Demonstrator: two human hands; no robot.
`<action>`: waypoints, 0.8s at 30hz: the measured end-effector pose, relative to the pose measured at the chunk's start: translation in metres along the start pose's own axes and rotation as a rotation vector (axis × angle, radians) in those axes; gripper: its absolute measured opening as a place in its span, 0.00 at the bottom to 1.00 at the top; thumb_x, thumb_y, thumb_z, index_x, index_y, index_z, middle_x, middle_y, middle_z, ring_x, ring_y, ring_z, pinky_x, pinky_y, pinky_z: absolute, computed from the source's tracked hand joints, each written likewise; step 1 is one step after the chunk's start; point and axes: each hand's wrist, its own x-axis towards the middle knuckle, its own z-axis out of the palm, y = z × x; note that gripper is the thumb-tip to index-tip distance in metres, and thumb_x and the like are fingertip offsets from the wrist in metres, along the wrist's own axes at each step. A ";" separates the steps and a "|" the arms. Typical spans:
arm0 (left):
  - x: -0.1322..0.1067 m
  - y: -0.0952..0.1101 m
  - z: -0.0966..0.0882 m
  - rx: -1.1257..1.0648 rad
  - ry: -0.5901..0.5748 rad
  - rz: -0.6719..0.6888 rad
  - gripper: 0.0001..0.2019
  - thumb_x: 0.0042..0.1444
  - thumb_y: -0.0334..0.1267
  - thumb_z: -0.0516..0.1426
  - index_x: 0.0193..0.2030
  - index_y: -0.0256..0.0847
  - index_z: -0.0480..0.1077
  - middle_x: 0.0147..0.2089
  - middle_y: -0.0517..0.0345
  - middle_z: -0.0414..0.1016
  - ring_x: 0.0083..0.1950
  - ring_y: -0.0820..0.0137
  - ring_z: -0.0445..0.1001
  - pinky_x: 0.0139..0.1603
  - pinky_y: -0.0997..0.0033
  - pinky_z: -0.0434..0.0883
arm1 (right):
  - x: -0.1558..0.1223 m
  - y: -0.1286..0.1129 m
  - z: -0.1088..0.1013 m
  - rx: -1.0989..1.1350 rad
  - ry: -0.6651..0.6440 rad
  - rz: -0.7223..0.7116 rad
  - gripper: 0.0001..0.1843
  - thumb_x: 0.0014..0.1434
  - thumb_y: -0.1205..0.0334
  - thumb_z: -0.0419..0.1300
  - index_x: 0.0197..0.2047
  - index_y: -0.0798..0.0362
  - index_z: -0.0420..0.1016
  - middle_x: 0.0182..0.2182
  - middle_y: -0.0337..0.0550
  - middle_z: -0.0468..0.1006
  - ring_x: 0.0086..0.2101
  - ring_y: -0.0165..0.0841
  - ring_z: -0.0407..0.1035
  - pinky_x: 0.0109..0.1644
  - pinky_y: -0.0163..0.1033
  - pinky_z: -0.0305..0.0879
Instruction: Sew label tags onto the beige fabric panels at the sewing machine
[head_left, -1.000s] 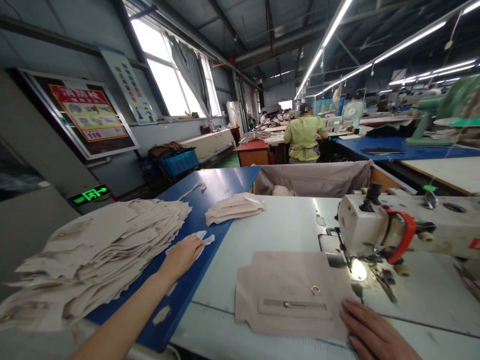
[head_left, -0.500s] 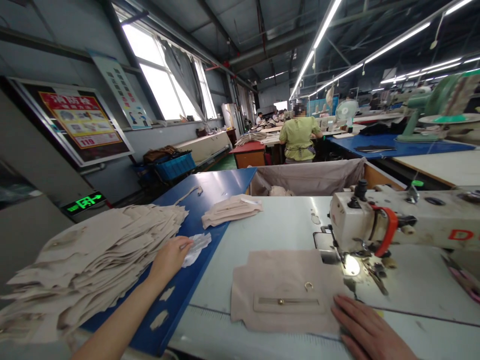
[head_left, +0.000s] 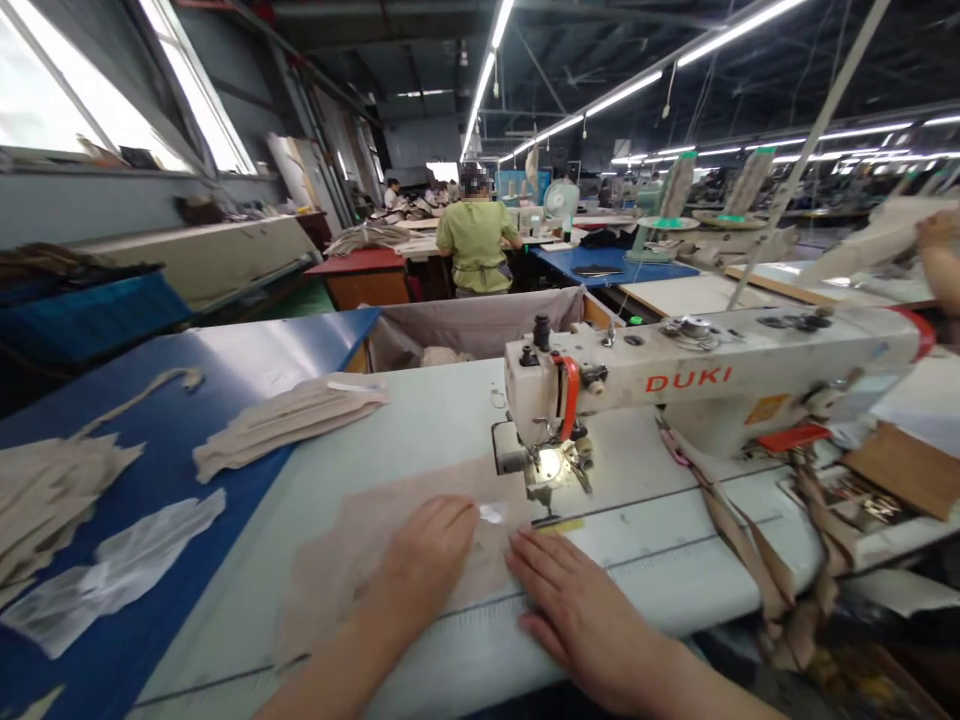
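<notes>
A beige fabric panel (head_left: 337, 540) lies on the pale sewing table, blurred and partly hidden by my left hand (head_left: 427, 550). The fingers of that hand are pinched over the panel, with a small shiny translucent piece (head_left: 492, 513) at their tips. My right hand (head_left: 574, 605) rests flat at the panel's right edge, fingers stretched out and holding nothing. Just beyond both hands is the lit needle area of a white sewing machine (head_left: 532, 400). The zip seen on the panel earlier cannot be made out.
Translucent white sheets (head_left: 120, 570) and a beige fabric stack (head_left: 45, 500) lie on the blue table (head_left: 217, 345) at left. More folded beige pieces (head_left: 292, 420) sit near the machine table. Scissors (head_left: 675, 445) and hanging straps (head_left: 742, 540) are at right. A co-worker (head_left: 474, 240) is ahead.
My left hand has come from the translucent sheets over to the panel, carrying a small piece. My right hand stays by the panel's edge. The view has swung right.
</notes>
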 end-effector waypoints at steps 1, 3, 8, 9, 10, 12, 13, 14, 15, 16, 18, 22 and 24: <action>0.008 0.007 0.007 -0.011 -0.050 -0.001 0.14 0.60 0.25 0.47 0.38 0.38 0.73 0.39 0.50 0.78 0.41 0.64 0.75 0.46 0.64 0.74 | -0.003 0.001 -0.001 0.012 0.000 0.004 0.27 0.68 0.58 0.51 0.69 0.54 0.57 0.68 0.45 0.57 0.67 0.36 0.49 0.71 0.47 0.47; 0.019 0.015 0.016 -0.022 -0.168 -0.012 0.12 0.57 0.23 0.50 0.35 0.38 0.72 0.37 0.51 0.76 0.40 0.63 0.75 0.44 0.62 0.75 | -0.009 0.002 -0.002 0.027 -0.003 0.014 0.27 0.68 0.59 0.52 0.68 0.55 0.57 0.67 0.47 0.58 0.67 0.37 0.50 0.71 0.47 0.47; 0.021 0.013 0.027 -0.036 -0.315 -0.040 0.11 0.55 0.21 0.51 0.35 0.37 0.71 0.38 0.49 0.75 0.41 0.60 0.74 0.44 0.59 0.73 | -0.011 0.003 -0.004 0.038 -0.010 0.007 0.28 0.68 0.60 0.52 0.69 0.54 0.57 0.68 0.46 0.57 0.67 0.37 0.50 0.71 0.46 0.47; 0.020 0.012 0.028 -0.046 -0.312 -0.041 0.11 0.55 0.21 0.51 0.36 0.37 0.71 0.39 0.49 0.75 0.42 0.60 0.74 0.45 0.59 0.73 | -0.011 0.004 -0.004 0.039 -0.008 0.003 0.28 0.68 0.59 0.52 0.69 0.54 0.57 0.68 0.46 0.58 0.67 0.37 0.50 0.71 0.46 0.47; 0.019 0.012 0.029 -0.057 -0.302 -0.034 0.12 0.56 0.21 0.50 0.38 0.37 0.71 0.40 0.49 0.75 0.43 0.60 0.74 0.46 0.59 0.73 | -0.010 0.004 -0.004 0.039 -0.004 0.000 0.28 0.67 0.59 0.52 0.68 0.55 0.57 0.67 0.46 0.58 0.67 0.37 0.50 0.71 0.46 0.47; 0.018 0.012 0.032 -0.079 -0.279 -0.001 0.13 0.57 0.22 0.50 0.42 0.38 0.72 0.43 0.49 0.75 0.45 0.62 0.73 0.48 0.60 0.72 | -0.010 0.004 -0.004 0.044 0.002 -0.001 0.28 0.67 0.59 0.52 0.68 0.56 0.57 0.67 0.48 0.59 0.66 0.37 0.51 0.71 0.45 0.46; 0.019 0.013 0.033 -0.086 -0.275 0.023 0.14 0.58 0.22 0.50 0.44 0.39 0.72 0.44 0.50 0.76 0.45 0.62 0.73 0.48 0.61 0.72 | -0.010 0.004 -0.004 0.049 0.002 -0.001 0.28 0.68 0.58 0.52 0.68 0.56 0.57 0.67 0.48 0.59 0.66 0.37 0.51 0.71 0.45 0.46; 0.019 0.013 0.033 -0.089 -0.277 0.048 0.14 0.58 0.22 0.50 0.45 0.39 0.71 0.45 0.50 0.76 0.45 0.63 0.74 0.47 0.61 0.72 | -0.010 0.005 -0.003 0.054 0.000 -0.001 0.28 0.68 0.58 0.51 0.68 0.56 0.57 0.67 0.48 0.59 0.66 0.37 0.51 0.71 0.45 0.46; 0.020 0.014 0.033 -0.087 -0.283 0.069 0.14 0.58 0.22 0.50 0.45 0.39 0.71 0.45 0.50 0.76 0.45 0.63 0.74 0.47 0.62 0.72 | -0.010 0.005 -0.003 0.060 -0.004 0.001 0.28 0.68 0.58 0.51 0.68 0.56 0.57 0.67 0.48 0.58 0.67 0.37 0.50 0.71 0.45 0.46; 0.022 0.015 0.033 -0.082 -0.289 0.086 0.13 0.59 0.22 0.50 0.44 0.38 0.71 0.44 0.50 0.76 0.44 0.62 0.74 0.45 0.62 0.72 | -0.010 0.005 -0.003 0.066 -0.010 0.003 0.28 0.69 0.57 0.50 0.69 0.56 0.57 0.67 0.48 0.58 0.67 0.37 0.50 0.71 0.46 0.46; 0.024 0.017 0.032 -0.071 -0.285 0.109 0.12 0.59 0.23 0.50 0.42 0.38 0.71 0.43 0.50 0.76 0.43 0.62 0.74 0.43 0.62 0.73 | -0.010 0.005 -0.003 0.074 -0.020 0.010 0.28 0.69 0.55 0.49 0.69 0.55 0.56 0.68 0.47 0.58 0.67 0.37 0.50 0.71 0.46 0.46; 0.025 0.015 0.035 -0.072 -0.228 0.128 0.12 0.60 0.24 0.48 0.40 0.38 0.71 0.40 0.50 0.75 0.41 0.62 0.73 0.42 0.62 0.72 | -0.010 0.004 -0.003 0.062 -0.034 0.014 0.28 0.70 0.53 0.47 0.69 0.56 0.56 0.68 0.47 0.56 0.67 0.37 0.50 0.71 0.45 0.45; 0.024 0.014 0.039 -0.077 -0.192 0.131 0.13 0.61 0.24 0.47 0.40 0.38 0.71 0.40 0.50 0.74 0.41 0.63 0.73 0.41 0.63 0.72 | -0.010 0.003 -0.003 0.040 -0.033 0.004 0.28 0.70 0.55 0.48 0.69 0.57 0.56 0.68 0.49 0.55 0.67 0.37 0.49 0.72 0.44 0.44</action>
